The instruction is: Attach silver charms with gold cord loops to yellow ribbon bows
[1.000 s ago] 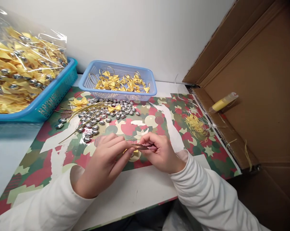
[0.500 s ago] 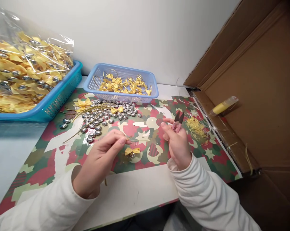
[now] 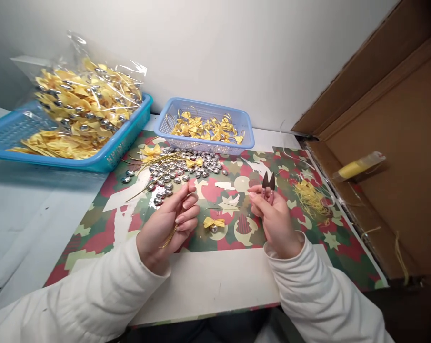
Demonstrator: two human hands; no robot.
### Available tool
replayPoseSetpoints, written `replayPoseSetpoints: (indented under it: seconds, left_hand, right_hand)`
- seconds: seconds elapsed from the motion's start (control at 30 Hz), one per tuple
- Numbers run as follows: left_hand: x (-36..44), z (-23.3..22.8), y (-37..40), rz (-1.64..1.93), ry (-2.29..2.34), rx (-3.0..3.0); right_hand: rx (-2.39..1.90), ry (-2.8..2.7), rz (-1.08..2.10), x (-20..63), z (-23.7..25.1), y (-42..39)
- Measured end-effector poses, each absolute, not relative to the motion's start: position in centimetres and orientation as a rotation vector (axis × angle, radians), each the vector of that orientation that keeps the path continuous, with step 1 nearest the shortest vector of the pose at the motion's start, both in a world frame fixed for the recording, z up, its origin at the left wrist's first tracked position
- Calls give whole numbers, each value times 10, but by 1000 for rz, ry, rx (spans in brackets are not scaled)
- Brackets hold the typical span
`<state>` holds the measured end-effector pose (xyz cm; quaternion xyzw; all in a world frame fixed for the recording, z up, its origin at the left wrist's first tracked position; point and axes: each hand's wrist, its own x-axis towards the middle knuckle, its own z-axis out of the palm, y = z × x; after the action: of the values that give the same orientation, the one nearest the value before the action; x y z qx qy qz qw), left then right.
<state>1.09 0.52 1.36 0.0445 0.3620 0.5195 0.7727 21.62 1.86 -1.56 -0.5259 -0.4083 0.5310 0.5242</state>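
Left hand has drawn back, now curled around thin gold wire strands; right hand grips small dark thread snips, blades pointing away. The little yellow ribbon bow with silver bead lies flat between both hands, slightly nearer the left.

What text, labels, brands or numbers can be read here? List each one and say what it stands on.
None can be read. The patterned mat shows only stars and blotches, no words. The yellow tube by the cardboard shows no legible label. The snips and both baskets carry no visible marking.
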Motion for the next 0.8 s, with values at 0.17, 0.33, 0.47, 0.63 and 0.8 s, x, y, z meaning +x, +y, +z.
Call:
replayPoseSetpoints:
  seconds: [0.17, 0.33, 0.47, 0.63, 0.8]
  left_hand:
    - [9, 17, 2, 1131, 655, 67]
    - [7, 19, 0, 1163, 548, 46]
    - [8, 18, 1, 1180, 588, 60]
    - [11, 15, 6, 1219, 856, 68]
    - [11, 13, 11, 1210, 923, 12]
  right_hand:
    - [-1254, -1053, 1226, 217, -16, 18]
    - [-1277, -1202, 1173, 215, -14, 15]
    - [-1296, -1365, 1198, 209, -12, 8]
    - [-1233, -1614, 1182, 201, -10, 1]
    - [-1183, -1711, 1168, 194, -11, -2]
